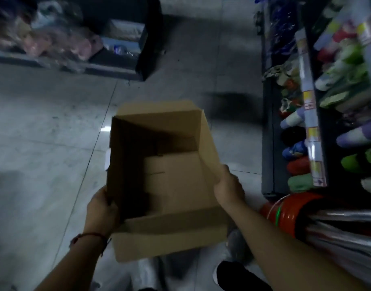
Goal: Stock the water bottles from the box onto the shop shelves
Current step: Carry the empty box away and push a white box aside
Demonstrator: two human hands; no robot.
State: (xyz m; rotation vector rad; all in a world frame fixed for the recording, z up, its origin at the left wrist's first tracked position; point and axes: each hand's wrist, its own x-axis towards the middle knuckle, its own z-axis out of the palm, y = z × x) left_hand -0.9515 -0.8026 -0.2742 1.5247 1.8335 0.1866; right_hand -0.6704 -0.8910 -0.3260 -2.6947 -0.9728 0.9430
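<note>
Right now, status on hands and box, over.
Holding the box: left hand grips its left wall, right hand its right wall. Flaps open, nothing visible inside. Stocked shelf close on the right.

The brown cardboard box [180,181] is hanging in the air above the tiled floor [44,122], open at the top, with its flaps standing up or splaying outward. Its inside is showing plain cardboard, and the left half is lying in deep shadow. The left grip [101,208] is clasping the near end of the left wall, and the right grip [228,187] is clasping the right flap. A shop shelf [312,127] is running along the right, near the box. A second shelf unit [148,38] is standing farther ahead on the left; the blurred bluish shapes [119,49] on its low tier may be water bottles.
</note>
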